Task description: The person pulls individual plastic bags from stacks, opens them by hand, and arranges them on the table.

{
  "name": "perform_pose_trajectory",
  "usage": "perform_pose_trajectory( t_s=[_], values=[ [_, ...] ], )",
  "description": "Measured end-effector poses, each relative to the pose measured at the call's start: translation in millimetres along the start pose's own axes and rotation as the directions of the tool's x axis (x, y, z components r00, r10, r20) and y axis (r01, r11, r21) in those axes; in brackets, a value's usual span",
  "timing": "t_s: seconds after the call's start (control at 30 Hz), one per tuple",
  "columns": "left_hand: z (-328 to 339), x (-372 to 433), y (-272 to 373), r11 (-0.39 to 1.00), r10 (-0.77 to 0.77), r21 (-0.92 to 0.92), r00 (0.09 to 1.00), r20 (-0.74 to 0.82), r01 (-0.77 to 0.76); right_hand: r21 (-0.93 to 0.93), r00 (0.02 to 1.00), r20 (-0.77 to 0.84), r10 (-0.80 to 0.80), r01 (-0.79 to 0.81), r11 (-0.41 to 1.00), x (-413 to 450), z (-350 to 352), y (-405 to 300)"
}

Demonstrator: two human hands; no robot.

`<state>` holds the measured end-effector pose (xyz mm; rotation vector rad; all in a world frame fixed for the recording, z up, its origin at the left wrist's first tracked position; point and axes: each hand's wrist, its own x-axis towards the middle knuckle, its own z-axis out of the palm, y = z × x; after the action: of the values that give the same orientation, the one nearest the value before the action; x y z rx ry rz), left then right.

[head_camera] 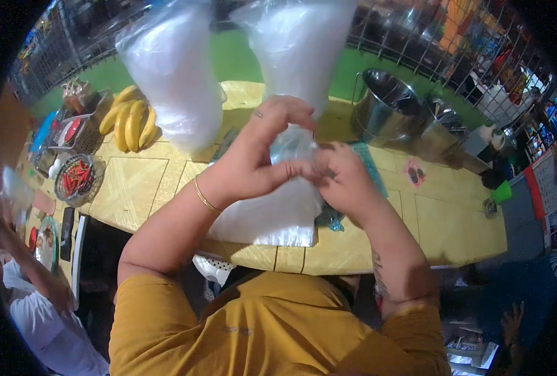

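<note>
Over the table's front part, my left hand (259, 155) curves around a thin clear plastic bag (291, 143), its thumb reaching the film beside the other hand. My right hand (342, 176) pinches the same film; its fingertips are blurred. Beneath both hands lies a flat stack of clear plastic bags (269, 218), partly covered by my left wrist. Teal plastic (371, 164) shows under and beside my right hand. Beyond the hands stand two tall bundles in clear plastic, the left bundle (177, 84) and the right bundle (297, 56), packed with whitish contents I cannot make out.
Bananas (132, 120) and a basket of red chilies (77, 178) sit at left on the yellow-patterned table (128, 183). A steel pot (384, 110) and utensil container (440, 127) stand at right. Behind runs a wire grille (400, 42). Another person (52, 319) is at far left.
</note>
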<state>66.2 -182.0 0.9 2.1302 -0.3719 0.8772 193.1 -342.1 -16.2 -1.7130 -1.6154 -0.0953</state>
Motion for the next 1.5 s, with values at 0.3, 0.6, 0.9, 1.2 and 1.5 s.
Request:
perform_pose_trajectory(
  t_s=[0.3, 0.6, 0.9, 1.2, 1.5],
  values=[
    [-12, -3, 17, 0.998, 0.042, -0.064, 0.951, 0.306, -0.024, 0.721, 0.941, 0.317, 0.122, -0.322, 0.613, -1, -26, 24],
    [-29, -16, 31, 0.655, -0.012, -0.717, 0.952, 0.305, 0.238, 0.953, 0.992, 0.061, -0.106, -0.089, -0.288, 3, -24, 9],
    [-51, 24, 12, 0.572, -0.272, -0.82, 0.944, -0.188, 0.001, 0.952, 0.99, -0.061, -0.13, 0.019, -0.306, 52, -79, 13],
    [-102, 134, 5, 0.313, -0.113, -0.944, 0.983, -0.144, -0.102, 0.971, 0.986, -0.128, 0.103, 0.146, -0.188, 182, -115, 31],
    [-95, 161, -86, 0.311, -0.657, -0.913, 0.754, -0.005, 0.264, 0.996, 0.919, 0.019, 0.395, 0.019, -0.092, 205, -96, 91]
  ],
)
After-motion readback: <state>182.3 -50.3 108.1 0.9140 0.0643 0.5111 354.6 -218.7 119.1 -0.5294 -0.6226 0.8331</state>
